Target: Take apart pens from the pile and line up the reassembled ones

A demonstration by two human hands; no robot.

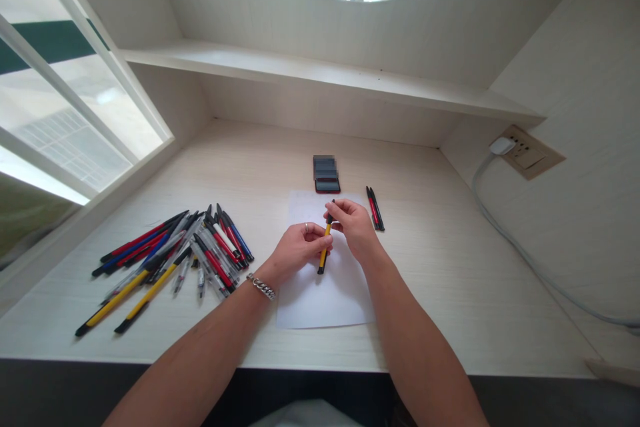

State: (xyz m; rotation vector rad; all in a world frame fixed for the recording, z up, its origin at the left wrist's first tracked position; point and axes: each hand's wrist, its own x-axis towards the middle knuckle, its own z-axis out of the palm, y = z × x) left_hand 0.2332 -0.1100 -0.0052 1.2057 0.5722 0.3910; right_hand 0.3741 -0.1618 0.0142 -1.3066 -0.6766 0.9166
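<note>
Both my hands hold one yellow pen with black ends (324, 255) above a white sheet of paper (325, 297). My left hand (297, 250), with a ring and a metal bracelet at the wrist, grips the pen's middle. My right hand (354, 222) pinches its upper black end. The pen points down toward the paper, tilted slightly.
A pile of several red, blue, yellow and clear pens (175, 254) lies on the desk (450, 280) to the left. Two pens, red and black (375, 208), lie right of the paper. A phone (327, 174) sits behind it. A wall socket with a white cable (505, 146) is at right.
</note>
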